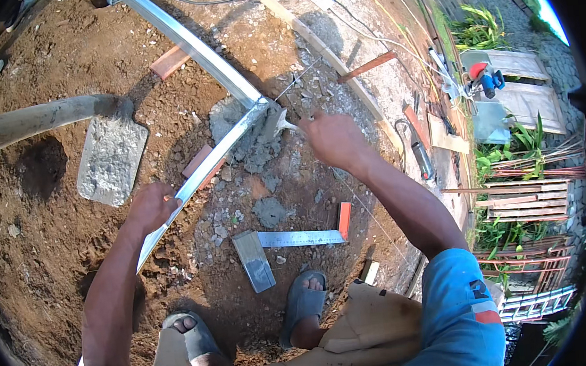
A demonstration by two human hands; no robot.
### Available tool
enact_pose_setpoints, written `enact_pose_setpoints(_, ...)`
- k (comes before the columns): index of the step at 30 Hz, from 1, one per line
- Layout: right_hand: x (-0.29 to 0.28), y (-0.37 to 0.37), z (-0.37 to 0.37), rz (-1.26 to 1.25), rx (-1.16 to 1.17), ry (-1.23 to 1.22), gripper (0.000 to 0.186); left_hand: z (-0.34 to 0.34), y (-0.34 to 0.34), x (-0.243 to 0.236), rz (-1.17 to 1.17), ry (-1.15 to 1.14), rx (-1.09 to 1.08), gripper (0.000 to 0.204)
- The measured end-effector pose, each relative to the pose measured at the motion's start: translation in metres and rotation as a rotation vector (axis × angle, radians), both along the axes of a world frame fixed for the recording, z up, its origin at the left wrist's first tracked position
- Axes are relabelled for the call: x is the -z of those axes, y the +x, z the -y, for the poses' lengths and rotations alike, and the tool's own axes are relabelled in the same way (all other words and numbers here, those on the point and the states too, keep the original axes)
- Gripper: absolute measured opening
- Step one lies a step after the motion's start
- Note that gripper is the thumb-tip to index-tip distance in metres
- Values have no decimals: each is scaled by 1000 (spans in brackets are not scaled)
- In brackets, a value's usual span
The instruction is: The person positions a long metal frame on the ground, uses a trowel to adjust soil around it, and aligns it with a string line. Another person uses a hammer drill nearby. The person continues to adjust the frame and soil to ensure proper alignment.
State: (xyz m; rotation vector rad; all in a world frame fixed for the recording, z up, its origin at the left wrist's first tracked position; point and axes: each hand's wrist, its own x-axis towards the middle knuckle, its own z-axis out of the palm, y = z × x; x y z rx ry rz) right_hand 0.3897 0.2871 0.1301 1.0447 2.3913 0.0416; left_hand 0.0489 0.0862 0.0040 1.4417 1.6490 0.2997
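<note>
**Inspector:** Begin at the left. What lies there, and why?

**Operator:** A shovel blade (111, 159), coated in grey mortar, lies flat on the soil. Its handle runs off to the left edge. It is parked near the work, probably so more mix can be fetched without standing up.

**Inspector:** Left hand?

**Operator:** The left hand (150, 206) is closed over the near metal rail (216, 160), pressing it down against the ground. This appears to steady the rail so it stays put while the corner is worked.

**Inspector:** Where is the corner?

**Operator:** The near rail meets a second, longer rail (187, 46) just left of the right hand, bedded in a wet mortar patch (254, 141).

**Inspector:** Right hand?

**Operator:** The right hand (333, 140) is closed on a small trowel (285, 123); its tip touches the mortar at the corner. A taut string line (301, 74) passes close by, presumably as an alignment reference.

**Inspector:** Below that?

**Operator:** A steel square with an orange stock (304, 235) and a short metal offcut (254, 259) lie on the ground between corner and sandalled feet, within reach for checking.
</note>
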Motion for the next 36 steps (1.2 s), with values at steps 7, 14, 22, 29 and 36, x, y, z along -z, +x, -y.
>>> enact_pose_setpoints(7,31,-16,11,-94,140,-92,26,2,0,2,-13,45,-8,31)
enact_pose_setpoints(14,-41,33,32,-268,126,-154,26,2,-3,9,-18,95,10,30)
enact_pose_setpoints(22,50,39,44,-276,-87,-30,25,5,1,5,-12,68,-13,29)
enact_pose_setpoints(29,26,46,59,-393,-203,31,21,1,1,-1,-51,42,-16,32)
enact_pose_setpoints(36,40,64,30,-407,-13,4,24,1,7,-8,-40,-49,-73,34)
